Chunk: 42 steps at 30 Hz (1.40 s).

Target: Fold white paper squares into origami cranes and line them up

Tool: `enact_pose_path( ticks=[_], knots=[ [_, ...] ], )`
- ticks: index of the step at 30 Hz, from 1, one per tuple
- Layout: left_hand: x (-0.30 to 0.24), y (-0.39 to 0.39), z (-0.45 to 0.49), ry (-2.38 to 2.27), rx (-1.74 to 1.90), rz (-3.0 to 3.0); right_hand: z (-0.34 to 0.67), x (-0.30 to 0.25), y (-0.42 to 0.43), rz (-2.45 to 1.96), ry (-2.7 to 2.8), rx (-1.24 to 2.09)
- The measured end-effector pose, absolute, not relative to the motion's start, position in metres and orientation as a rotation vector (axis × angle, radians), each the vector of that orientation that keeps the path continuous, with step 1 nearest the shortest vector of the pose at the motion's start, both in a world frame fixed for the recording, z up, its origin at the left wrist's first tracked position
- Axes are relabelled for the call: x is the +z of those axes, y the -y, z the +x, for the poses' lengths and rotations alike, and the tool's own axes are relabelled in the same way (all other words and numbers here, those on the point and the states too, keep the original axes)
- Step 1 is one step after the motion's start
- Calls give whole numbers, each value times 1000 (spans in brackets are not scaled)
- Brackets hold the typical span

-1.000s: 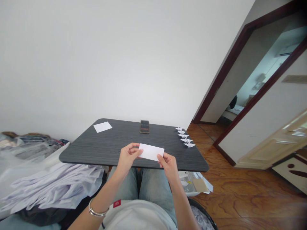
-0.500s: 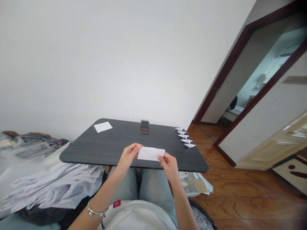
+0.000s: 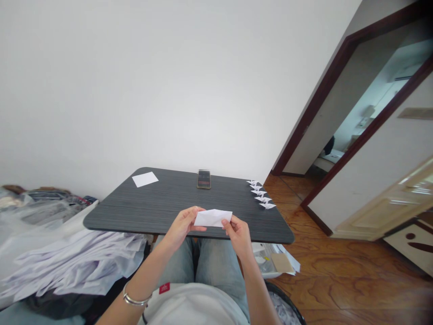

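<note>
I hold a small white folded paper [image 3: 213,218] above the near edge of a dark wood-grain table [image 3: 162,205]. My left hand [image 3: 184,225] pinches its left end, thumb on top. My right hand [image 3: 237,231] pinches its right end. The paper's top edge bends into a shallow peak. Both hands hover over my lap in blue jeans.
A white paper sheet [image 3: 145,179] lies at the table's far left corner, a phone [image 3: 203,178] stands at the far middle, and several white folded paper cranes [image 3: 261,194] line the right edge. Rumpled white cloth [image 3: 67,266] lies left. A bin [image 3: 287,307] stands below right, an open doorway beyond.
The paper has sunk lower and flattened from a broad rectangle into a narrower folded strip with a peaked top edge. Both hands have closed in slightly.
</note>
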<state>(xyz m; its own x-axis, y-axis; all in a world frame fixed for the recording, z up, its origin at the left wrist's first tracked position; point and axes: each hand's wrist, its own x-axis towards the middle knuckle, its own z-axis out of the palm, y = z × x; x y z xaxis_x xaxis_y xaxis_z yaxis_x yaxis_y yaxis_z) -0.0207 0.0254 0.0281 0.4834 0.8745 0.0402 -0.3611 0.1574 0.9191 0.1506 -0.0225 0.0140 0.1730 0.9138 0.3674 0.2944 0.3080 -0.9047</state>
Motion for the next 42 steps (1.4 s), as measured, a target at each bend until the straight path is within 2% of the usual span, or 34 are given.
enact_pose_path(
  ticks=[6,17,25,30,42],
  knots=[
    [31,-25,-26,-529,896,1171,151,15,24,-1250,1394,612],
    [39,-25,-24,-712,873,1295,149,13,23,-1316,1626,211],
    [29,-29,-24,-723,836,1360,147,13,22,-1245,1608,187],
    [18,-35,-22,-757,898,1327,149,13,23,-1239,1566,292],
    [20,-35,-21,-872,1185,1457,146,5,19,-1077,1183,1026]
  ],
)
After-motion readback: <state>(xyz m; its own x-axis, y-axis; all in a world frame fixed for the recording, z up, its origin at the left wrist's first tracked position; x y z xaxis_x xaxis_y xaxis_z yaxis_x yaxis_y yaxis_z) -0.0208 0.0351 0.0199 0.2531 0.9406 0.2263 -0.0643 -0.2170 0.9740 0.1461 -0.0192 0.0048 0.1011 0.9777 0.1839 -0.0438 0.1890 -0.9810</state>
